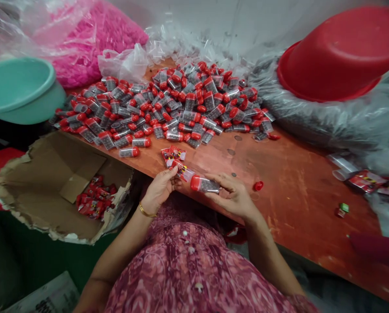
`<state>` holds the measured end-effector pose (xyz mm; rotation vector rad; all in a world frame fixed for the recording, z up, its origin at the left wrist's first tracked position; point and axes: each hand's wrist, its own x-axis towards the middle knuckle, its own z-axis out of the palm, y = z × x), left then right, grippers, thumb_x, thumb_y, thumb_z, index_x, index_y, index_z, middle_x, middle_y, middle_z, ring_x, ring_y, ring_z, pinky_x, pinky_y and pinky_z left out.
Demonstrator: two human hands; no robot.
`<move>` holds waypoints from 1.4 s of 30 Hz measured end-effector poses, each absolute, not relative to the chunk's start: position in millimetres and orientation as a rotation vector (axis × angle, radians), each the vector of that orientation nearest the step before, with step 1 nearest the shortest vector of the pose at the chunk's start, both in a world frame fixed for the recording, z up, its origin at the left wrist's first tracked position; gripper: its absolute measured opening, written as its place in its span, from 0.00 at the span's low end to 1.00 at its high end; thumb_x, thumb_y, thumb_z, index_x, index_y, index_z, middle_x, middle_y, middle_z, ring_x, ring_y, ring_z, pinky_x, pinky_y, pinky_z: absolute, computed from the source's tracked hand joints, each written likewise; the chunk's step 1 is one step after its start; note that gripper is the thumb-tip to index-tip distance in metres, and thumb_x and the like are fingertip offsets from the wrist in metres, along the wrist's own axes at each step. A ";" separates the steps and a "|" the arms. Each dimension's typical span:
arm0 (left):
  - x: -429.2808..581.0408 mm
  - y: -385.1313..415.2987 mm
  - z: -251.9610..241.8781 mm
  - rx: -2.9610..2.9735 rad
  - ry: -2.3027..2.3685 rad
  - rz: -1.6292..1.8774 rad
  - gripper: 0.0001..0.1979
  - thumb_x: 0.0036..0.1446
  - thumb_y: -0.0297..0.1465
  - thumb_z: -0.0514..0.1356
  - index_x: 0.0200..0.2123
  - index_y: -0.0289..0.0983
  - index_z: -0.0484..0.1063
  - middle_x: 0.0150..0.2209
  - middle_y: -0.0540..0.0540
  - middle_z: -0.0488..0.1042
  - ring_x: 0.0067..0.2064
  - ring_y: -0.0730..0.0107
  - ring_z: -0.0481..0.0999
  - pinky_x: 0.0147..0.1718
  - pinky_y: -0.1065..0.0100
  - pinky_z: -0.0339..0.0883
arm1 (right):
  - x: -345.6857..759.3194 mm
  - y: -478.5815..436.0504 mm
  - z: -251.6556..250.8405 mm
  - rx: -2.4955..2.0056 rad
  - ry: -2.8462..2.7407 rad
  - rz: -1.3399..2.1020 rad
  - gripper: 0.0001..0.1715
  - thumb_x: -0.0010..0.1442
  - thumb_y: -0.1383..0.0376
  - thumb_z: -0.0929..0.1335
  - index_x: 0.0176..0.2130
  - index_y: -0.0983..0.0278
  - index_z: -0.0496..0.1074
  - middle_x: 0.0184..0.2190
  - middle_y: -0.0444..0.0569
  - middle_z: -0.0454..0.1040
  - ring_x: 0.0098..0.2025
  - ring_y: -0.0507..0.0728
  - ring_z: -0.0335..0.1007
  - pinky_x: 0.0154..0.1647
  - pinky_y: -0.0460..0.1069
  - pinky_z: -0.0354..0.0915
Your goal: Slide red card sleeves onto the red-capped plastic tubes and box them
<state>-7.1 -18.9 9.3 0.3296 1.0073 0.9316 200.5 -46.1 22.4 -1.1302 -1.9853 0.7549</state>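
Note:
Near the table's front edge, my left hand point(163, 186) pinches a small red printed packet point(182, 170) with a clear end. My right hand point(235, 194) grips a clear plastic tube point(210, 186) with a red cap and dark contents. The tube lies level, its capped end pointing left at the packet's clear end; whether they touch I cannot tell. Another red printed packet point(174, 153) lies on the table just beyond my left hand. A big heap of similar red-capped tubes point(181, 104) spreads behind both hands.
A cardboard box point(34, 174) with red packets point(96, 198) stands at the left below a teal basin point(18, 87). A loose red cap point(258, 186) rests on the wooden table point(288, 174). At the right, a red tub point(340, 52) sits on a plastic bag. Pink pieces point(106, 30) fill another bag.

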 end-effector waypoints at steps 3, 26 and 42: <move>-8.1 -18.6 9.3 0.320 1.012 0.918 0.09 0.48 0.32 0.66 0.27 0.33 0.69 0.19 0.51 0.71 0.20 0.78 0.71 0.22 0.75 0.68 | 200.3 -48.4 21.3 -1.153 -1.965 0.756 0.21 0.55 0.63 0.69 0.49 0.59 0.71 0.40 0.49 0.76 0.40 0.56 0.73 0.43 0.52 0.69; -1.8 -23.3 10.5 0.502 1.094 0.910 0.18 0.43 0.42 0.67 0.25 0.31 0.72 0.21 0.48 0.74 0.21 0.75 0.72 0.23 0.73 0.68 | 197.6 -52.8 16.6 -1.159 -1.991 0.771 0.21 0.55 0.63 0.69 0.50 0.60 0.70 0.43 0.51 0.75 0.45 0.58 0.72 0.46 0.53 0.68; 22.3 -25.7 9.9 0.367 0.999 1.117 0.18 0.32 0.34 0.72 0.28 0.33 0.73 0.25 0.52 0.76 0.26 0.78 0.73 0.29 0.75 0.67 | 159.2 -53.1 -8.6 -1.242 -1.874 0.371 0.23 0.59 0.65 0.65 0.55 0.62 0.64 0.43 0.54 0.72 0.45 0.58 0.70 0.46 0.53 0.68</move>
